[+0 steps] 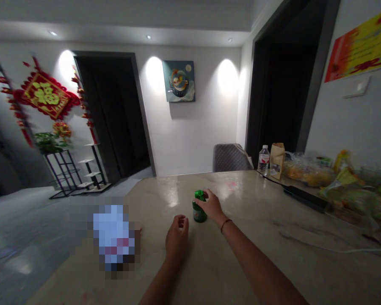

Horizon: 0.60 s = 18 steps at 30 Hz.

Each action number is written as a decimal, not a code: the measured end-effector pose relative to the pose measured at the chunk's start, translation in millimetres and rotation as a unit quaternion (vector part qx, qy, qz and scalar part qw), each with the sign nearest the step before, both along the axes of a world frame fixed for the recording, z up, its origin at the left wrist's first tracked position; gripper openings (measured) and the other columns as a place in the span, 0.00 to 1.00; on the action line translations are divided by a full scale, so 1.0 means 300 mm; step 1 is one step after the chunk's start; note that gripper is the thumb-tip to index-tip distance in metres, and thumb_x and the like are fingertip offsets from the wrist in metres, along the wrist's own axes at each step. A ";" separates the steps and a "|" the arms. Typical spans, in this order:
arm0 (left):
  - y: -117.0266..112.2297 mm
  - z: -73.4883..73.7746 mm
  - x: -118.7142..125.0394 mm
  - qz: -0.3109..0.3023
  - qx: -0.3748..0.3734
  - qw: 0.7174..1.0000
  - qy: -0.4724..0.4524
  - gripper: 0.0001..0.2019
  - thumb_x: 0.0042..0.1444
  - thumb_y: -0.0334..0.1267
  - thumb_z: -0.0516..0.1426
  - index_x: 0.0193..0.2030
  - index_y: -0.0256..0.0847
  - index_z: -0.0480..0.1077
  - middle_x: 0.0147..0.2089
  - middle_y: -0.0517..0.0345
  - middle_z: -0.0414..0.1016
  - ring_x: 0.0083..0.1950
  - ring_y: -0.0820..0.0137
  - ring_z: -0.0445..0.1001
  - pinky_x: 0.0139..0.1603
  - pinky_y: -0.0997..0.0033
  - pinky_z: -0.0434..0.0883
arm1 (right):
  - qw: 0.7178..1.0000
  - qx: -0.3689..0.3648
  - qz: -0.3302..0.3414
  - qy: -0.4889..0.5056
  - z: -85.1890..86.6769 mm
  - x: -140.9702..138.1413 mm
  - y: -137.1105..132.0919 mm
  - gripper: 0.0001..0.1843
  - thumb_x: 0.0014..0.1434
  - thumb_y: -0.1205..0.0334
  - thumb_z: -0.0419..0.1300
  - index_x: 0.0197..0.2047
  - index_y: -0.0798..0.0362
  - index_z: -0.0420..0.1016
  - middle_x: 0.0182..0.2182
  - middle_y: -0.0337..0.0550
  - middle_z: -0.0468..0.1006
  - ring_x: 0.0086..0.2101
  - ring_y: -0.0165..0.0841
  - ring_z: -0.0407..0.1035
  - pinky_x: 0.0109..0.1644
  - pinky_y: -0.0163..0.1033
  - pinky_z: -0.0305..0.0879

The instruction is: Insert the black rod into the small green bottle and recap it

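A small dark green bottle [199,214] with a shiny green top stands upright on the table [146,271], in front of me. My right hand [212,205] is on its upper part, thumb across the near side and fingers by the top; a thin red cord circles that wrist. To the left of the bottle and apart from it, my left hand [177,237] rests on the table, its fingers loosely curled inward. I see nothing held in it.
A pixelated pale blue patch [112,237] covers something at the table's left. Along the right side are a water bottle [263,161], a paper bag [277,161], plastic-bagged food [307,173], a black power strip [306,199] and a white cable [336,249]. A grey chair [230,157] stands behind.
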<state>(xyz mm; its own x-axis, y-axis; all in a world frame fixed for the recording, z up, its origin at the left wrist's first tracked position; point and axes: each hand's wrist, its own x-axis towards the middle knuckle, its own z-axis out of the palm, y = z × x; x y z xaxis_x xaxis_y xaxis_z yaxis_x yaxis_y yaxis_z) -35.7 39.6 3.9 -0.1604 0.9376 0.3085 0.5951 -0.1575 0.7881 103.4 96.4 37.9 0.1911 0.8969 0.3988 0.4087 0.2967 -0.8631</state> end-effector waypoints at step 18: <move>-0.019 -0.039 0.082 -0.142 -0.018 0.985 -0.094 0.30 0.38 0.37 0.61 0.51 0.38 0.56 0.48 0.50 0.70 0.47 0.64 0.70 0.47 0.67 0.67 | 0.983 -0.019 0.167 -0.074 0.041 0.064 -0.127 0.20 0.37 0.56 0.67 0.35 0.54 0.72 0.31 0.43 0.77 0.32 0.33 0.71 0.37 0.38 0.65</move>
<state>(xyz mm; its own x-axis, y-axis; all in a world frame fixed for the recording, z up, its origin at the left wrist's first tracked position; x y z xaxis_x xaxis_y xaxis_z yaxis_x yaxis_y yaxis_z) -11.3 33.9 -7.8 0.0595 0.9628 0.2634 0.3740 -0.2662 0.8884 122.6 58.2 50.2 -0.1746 0.9143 0.3655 0.4157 0.4050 -0.8144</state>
